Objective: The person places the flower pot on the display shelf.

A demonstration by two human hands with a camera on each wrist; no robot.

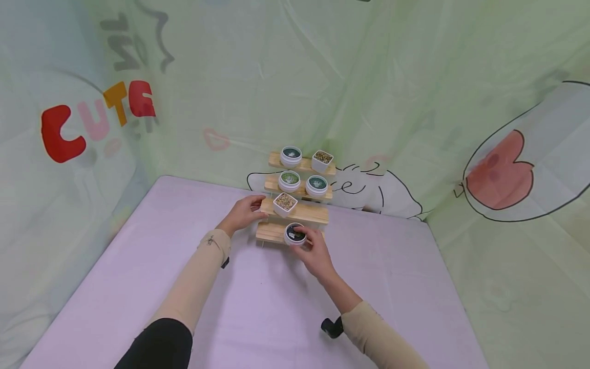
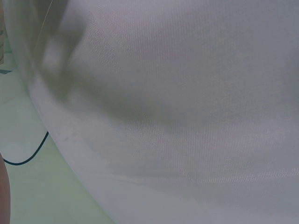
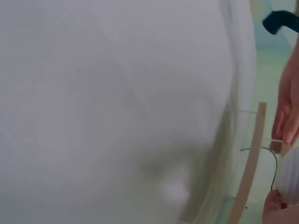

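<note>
A four-tier wooden display stand (image 1: 304, 211) stands on the table near the back wall. At the left end of its second-lowest tier, my left hand (image 1: 244, 212) pinches the plank between fingers and thumb. My right hand (image 1: 316, 256) grips a small round white pot (image 1: 295, 234) with a dark top, at the front of the lowest tier. In the right wrist view, the white side of this pot (image 3: 289, 179) shows at the right edge, with my right fingers (image 3: 275, 207) against it. A square white pot (image 1: 285, 204) of brown grains sits on the second-lowest tier.
Two round pots, one green-topped (image 1: 289, 181) and one teal-topped (image 1: 317, 185), share the tier above. The top tier bears another teal-topped round pot (image 1: 291, 156) and a square grain-filled pot (image 1: 322, 160). A pale cloth covers the table (image 1: 258, 318); printed curtains (image 1: 286, 77) surround it.
</note>
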